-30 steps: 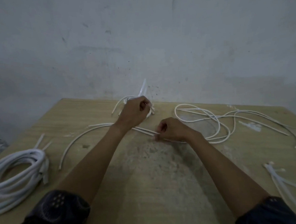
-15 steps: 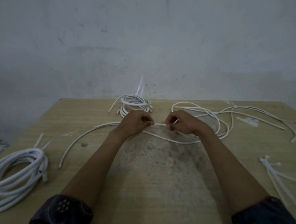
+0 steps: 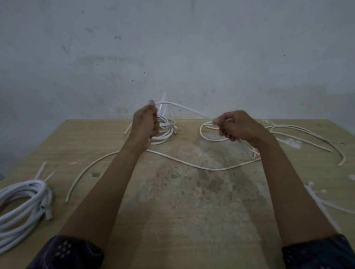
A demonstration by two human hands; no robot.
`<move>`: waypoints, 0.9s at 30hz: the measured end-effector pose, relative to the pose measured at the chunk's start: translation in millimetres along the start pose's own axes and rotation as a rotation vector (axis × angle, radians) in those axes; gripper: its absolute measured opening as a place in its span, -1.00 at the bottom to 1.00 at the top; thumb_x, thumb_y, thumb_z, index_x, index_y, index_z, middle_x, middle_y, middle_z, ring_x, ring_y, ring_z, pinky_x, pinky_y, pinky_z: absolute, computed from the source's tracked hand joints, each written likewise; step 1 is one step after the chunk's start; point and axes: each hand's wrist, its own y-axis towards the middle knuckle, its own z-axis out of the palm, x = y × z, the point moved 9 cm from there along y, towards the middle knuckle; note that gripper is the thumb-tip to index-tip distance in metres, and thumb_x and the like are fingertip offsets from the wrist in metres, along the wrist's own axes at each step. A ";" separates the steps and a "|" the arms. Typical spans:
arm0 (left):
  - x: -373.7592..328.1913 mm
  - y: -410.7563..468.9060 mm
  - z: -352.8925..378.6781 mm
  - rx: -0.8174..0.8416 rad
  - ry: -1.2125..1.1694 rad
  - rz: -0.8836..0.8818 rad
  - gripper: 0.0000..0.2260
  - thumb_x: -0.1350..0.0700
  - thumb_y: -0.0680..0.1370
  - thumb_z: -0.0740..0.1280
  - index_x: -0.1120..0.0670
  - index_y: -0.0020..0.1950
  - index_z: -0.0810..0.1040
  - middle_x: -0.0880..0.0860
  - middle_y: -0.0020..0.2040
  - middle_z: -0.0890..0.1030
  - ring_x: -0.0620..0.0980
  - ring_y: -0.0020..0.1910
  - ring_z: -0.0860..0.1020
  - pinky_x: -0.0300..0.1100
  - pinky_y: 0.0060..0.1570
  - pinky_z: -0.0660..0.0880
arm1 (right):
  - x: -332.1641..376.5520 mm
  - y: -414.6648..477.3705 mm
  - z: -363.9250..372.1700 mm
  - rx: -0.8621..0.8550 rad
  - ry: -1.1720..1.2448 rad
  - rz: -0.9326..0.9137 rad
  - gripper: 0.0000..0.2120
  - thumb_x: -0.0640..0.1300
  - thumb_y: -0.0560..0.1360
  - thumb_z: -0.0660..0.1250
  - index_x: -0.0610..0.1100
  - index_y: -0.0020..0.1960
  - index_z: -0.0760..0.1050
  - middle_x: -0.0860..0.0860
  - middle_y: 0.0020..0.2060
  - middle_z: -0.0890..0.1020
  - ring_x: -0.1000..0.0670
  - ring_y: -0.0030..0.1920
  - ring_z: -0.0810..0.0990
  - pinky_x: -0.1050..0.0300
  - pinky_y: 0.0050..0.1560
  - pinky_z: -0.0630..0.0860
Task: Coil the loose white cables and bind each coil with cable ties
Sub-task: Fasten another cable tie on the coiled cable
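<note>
A loose white cable [image 3: 186, 164] snakes across the wooden table [image 3: 177, 227]. My left hand [image 3: 145, 123] grips one stretch of it, raised above the table's far edge. My right hand [image 3: 236, 127] pinches the same cable further along, and a taut span runs between the two hands in the air. A small bound coil [image 3: 166, 130] lies just behind my left hand. A large bound coil [image 3: 18, 206] sits at the table's left edge. More loose cable [image 3: 304, 131] sprawls at the far right.
Several white cable ties [image 3: 324, 204] lie near the right edge of the table. Two tie tails [image 3: 43, 170] stick out behind the large coil. A grey wall stands right behind the table's far edge.
Both hands rose from the tabletop and moved apart, lifting a stretch of the loose cable into the air between them.
</note>
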 end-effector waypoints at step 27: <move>-19.8 -48.6 76.7 0.502 0.538 0.294 -0.69 0.07 0.69 0.12 0.20 -0.16 0.46 0.02 -0.47 0.39 0.00 -0.52 0.36 -0.15 -0.38 0.44 | 86.7 -28.5 39.8 0.181 -0.331 -0.374 -0.81 -0.04 0.59 0.35 -0.03 -0.13 0.69 0.14 -0.43 0.59 0.15 -0.42 0.49 0.23 -0.33 0.36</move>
